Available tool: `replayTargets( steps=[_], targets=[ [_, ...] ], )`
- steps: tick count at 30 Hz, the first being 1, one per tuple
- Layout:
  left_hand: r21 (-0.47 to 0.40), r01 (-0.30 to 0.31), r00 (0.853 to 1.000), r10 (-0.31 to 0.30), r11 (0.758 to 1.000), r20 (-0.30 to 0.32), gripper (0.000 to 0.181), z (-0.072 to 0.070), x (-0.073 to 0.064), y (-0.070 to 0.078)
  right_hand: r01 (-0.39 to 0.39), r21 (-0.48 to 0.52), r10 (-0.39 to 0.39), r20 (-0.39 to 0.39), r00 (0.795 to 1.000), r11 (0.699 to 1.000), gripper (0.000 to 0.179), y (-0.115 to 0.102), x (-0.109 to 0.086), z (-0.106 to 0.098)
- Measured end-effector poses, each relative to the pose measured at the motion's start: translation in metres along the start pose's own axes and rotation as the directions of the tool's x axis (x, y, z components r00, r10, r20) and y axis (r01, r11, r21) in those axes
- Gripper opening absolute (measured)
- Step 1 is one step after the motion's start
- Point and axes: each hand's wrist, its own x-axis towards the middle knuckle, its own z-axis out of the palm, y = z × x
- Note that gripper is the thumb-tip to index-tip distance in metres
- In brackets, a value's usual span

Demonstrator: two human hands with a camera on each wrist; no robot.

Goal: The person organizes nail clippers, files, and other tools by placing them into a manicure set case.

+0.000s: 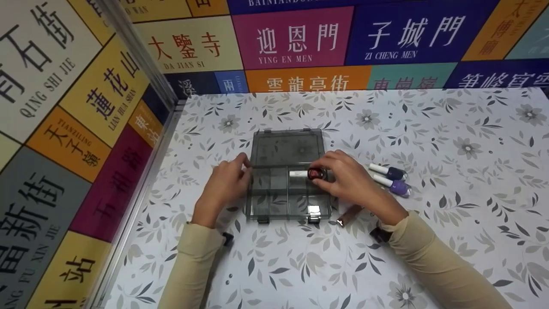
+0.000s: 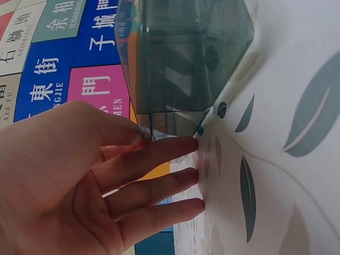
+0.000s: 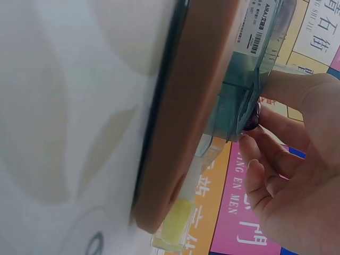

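A clear grey compartment box [image 1: 266,199] lies with its lid [image 1: 287,148] laid back. My right hand [image 1: 349,180] pinches a dark red nail polish bottle [image 1: 316,173] with a white cap [image 1: 298,174], over the right rear compartment. In the right wrist view, that dark bottle [image 3: 253,117] is partly hidden by the box wall and fingers. My left hand [image 1: 225,184] is at the box's left side. The left wrist view shows its straight fingers [image 2: 159,215] spread, with thumb and forefinger right at the box [image 2: 175,79] edge.
Two white-capped nail polish bottles, navy [image 1: 395,173] and purple [image 1: 399,187], lie to the right. A slim brown item [image 1: 351,214] lies partly under my right forearm. The right wrist view shows a yellow bottle [image 3: 178,223]. Sign-covered walls [image 1: 296,38] border the table's back and left.
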Motion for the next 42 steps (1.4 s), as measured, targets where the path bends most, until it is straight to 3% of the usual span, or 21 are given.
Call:
replayTargets(
  steps=[14,33,42],
  targets=[
    [-0.033,0.014,0.999,-0.013,0.999,0.031,0.016,-0.002,-0.001,-0.001,-0.02,0.018,0.02,0.015,1.0,1.0,0.035,0.001,-0.001,-0.002],
    [-0.059,-0.012,0.999,0.015,0.998,0.043,0.018,-0.002,-0.003,-0.001,-0.032,0.052,0.036,-0.086,0.996,0.998,0.025,0.021,-0.01,-0.041],
    [-0.071,0.002,0.998,0.002,0.998,0.057,0.017,-0.002,-0.003,0.0,-0.096,0.01,0.096,0.017,0.995,0.995,0.027,0.037,-0.018,-0.05]
  ],
)
